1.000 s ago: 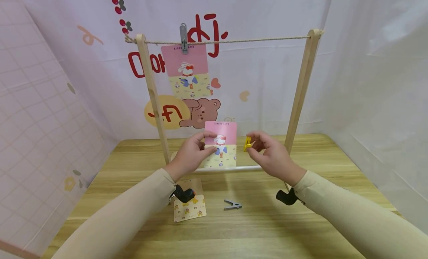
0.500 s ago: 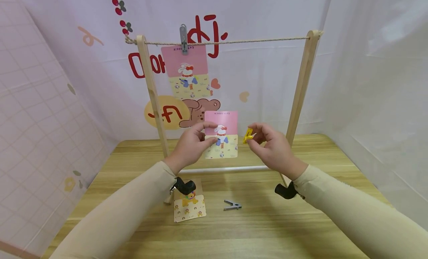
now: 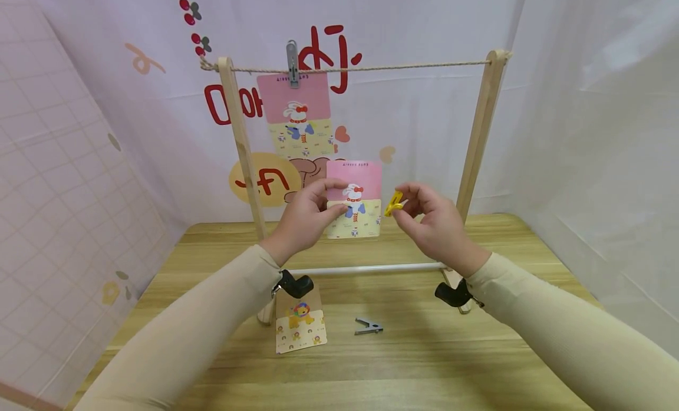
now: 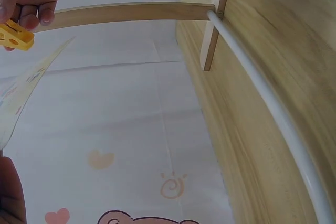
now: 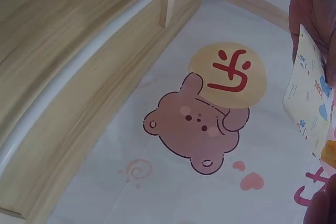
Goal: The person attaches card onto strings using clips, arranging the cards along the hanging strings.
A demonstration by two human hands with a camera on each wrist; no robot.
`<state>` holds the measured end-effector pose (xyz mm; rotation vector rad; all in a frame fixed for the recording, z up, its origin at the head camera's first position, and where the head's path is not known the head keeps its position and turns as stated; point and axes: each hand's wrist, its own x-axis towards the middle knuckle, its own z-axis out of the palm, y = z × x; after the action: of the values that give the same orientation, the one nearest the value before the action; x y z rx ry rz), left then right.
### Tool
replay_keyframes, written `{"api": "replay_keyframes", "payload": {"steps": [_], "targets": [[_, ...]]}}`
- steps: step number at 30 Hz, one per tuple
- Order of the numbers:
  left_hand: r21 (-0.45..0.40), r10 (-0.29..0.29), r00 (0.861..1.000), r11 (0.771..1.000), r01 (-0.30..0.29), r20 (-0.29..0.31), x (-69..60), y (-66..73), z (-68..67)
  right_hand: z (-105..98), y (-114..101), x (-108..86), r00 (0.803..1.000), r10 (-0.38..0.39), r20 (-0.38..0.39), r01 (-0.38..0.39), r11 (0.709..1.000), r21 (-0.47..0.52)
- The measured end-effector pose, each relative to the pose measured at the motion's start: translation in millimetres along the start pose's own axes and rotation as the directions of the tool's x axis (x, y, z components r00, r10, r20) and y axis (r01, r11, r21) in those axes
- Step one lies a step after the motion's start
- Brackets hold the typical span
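While the left hand (image 3: 305, 219) is pinching a pink-and-yellow rabbit card (image 3: 367, 184) below a rope (image 3: 424, 65), its fingers (image 3: 333, 184) are covering part of the print, and the right hand (image 3: 437, 225) is pinching a yellow clip (image 3: 394, 204) near the card. Another card (image 3: 297, 112) is hanging above left. The held card's long axis is running upright, lettered edge pointing up.

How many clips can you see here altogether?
3: a grey clip fastened on the rope, a yellow clip in the person's right hand, and a second grey clip lying on the table.
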<state>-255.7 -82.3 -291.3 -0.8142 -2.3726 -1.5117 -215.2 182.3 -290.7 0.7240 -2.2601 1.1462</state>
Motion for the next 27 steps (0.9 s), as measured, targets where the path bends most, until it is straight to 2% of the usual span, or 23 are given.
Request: {"api": "replay_keyframes", "payload": {"steps": [15, 19, 27], "targets": [[0.008, 0.044, 0.998, 0.999, -0.045, 0.042, 13.4, 12.9, -11.0, -5, -8, 14.8, 0.999, -0.013, -0.036, 0.013, 1.0, -0.011], [0.014, 0.059, 0.998, 0.998, -0.059, 0.029, 18.9, 17.8, -13.2, -8, -10, 19.7, 0.998, -0.038, -0.053, 0.038, 0.999, 0.002], [0.032, 0.05, 0.999, 0.998, -0.05, 0.004, 28.1, 30.0, -16.8, -16, -18, 30.7, 0.995, -0.054, -0.089, 0.056, 0.998, 0.024]]}}
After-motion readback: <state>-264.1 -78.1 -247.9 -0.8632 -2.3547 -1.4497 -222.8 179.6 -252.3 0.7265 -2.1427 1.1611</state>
